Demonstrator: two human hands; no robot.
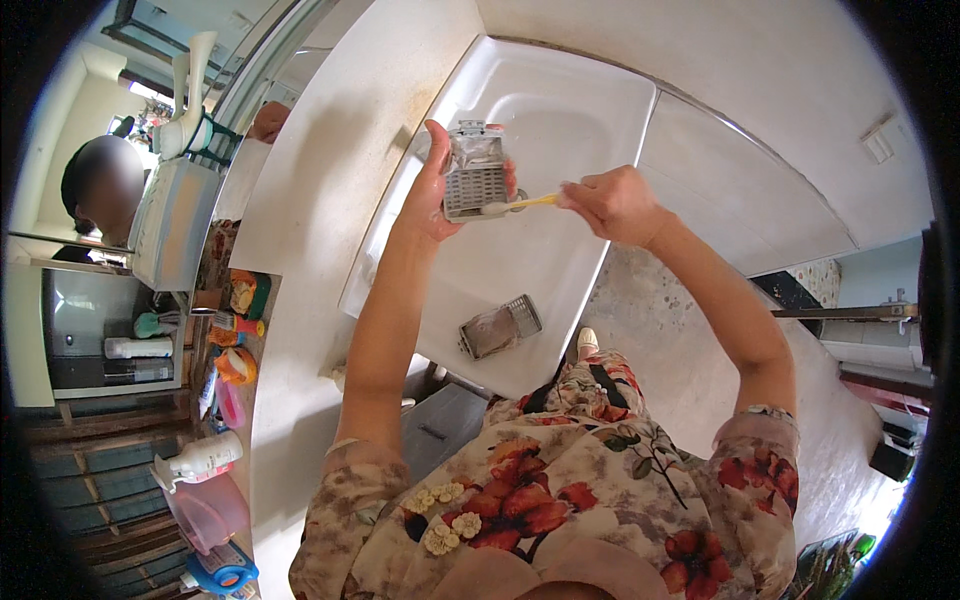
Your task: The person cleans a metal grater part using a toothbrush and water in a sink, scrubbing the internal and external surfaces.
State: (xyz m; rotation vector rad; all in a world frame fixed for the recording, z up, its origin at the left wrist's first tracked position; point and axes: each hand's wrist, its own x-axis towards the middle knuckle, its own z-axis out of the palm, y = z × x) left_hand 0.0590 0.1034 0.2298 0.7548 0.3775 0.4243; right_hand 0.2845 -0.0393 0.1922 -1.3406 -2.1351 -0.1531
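Note:
My left hand (435, 184) holds a small grey plastic box with a slotted grid (477, 184), tilted up over the white sink (517, 255). In my right hand (611, 202) is a yellow-handled toothbrush (534, 201); its bristle head lies against the lower edge of the slotted grid. The upper part of the box looks wet and clear. A second grey slotted plastic container (501, 328) lies in the sink, nearer my body and apart from both hands. My left fingers are partly hidden behind the box.
Along the ledge on the left stand a white bottle (214, 456), a pink translucent container (210, 510), a blue-capped bottle (225, 570) and an orange-and-white sponge (235, 366). A mirror beyond reflects a person. A grey bin-like container (442, 427) is below the sink's near end.

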